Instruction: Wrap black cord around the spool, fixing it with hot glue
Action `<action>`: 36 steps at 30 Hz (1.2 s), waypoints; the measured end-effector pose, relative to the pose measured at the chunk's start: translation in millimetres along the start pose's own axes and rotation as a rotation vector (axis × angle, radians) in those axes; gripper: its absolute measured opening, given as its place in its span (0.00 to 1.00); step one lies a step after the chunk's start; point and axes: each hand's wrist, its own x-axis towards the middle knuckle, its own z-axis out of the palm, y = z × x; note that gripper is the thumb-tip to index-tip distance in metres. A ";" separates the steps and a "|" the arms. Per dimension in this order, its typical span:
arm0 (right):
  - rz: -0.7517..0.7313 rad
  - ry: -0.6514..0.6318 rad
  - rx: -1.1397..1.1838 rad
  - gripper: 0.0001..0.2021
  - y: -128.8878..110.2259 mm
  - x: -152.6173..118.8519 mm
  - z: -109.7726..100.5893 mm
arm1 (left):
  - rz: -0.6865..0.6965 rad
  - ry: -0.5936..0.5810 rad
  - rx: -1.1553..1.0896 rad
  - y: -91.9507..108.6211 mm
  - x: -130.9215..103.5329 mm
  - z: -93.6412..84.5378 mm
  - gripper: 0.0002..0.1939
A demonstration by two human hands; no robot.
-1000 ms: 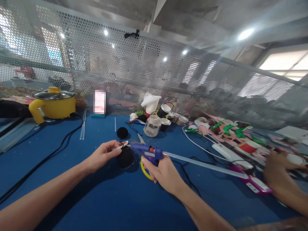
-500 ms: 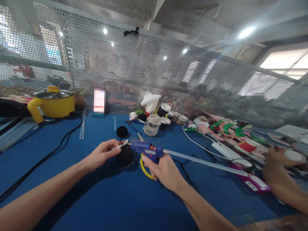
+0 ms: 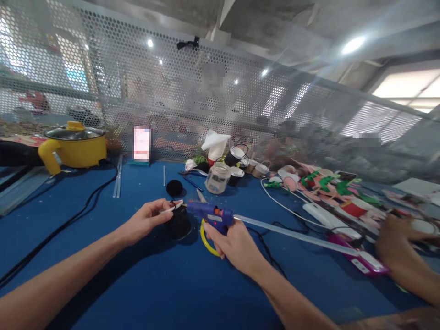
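A blue glue gun (image 3: 211, 214) with a long clear glue stick (image 3: 295, 234) in its back is gripped in my right hand (image 3: 237, 245). Its nozzle meets the rim of a small black cup (image 3: 178, 223) on the blue table. My left hand (image 3: 151, 217) pinches a white strip (image 3: 171, 208) at that rim. Just behind the cup lies a round black piece (image 3: 174, 188). Scissors with yellow handles (image 3: 206, 240) are partly hidden under the gun.
Behind are a glass jar (image 3: 217, 178), small cups (image 3: 235, 156) and pliers (image 3: 192, 182). A yellow pot (image 3: 77, 149) and phone (image 3: 141, 144) stand back left. At right, a power strip (image 3: 330, 221), craft pieces (image 3: 343, 192) and another person's arm (image 3: 402, 256).
The glue gun has shifted very slightly to the right along with its stick. My left hand keeps its pinch on the white strip.
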 end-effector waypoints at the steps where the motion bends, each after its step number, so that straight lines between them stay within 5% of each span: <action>1: 0.009 0.000 -0.008 0.14 0.3 -0.3 0.5 | -0.005 0.005 0.006 0.3 -0.1 0.2 0.11; 36: -0.044 -0.058 0.071 0.15 0.2 1.0 -4.7 | 0.004 -0.047 -0.002 -0.7 -0.8 -4.7 0.09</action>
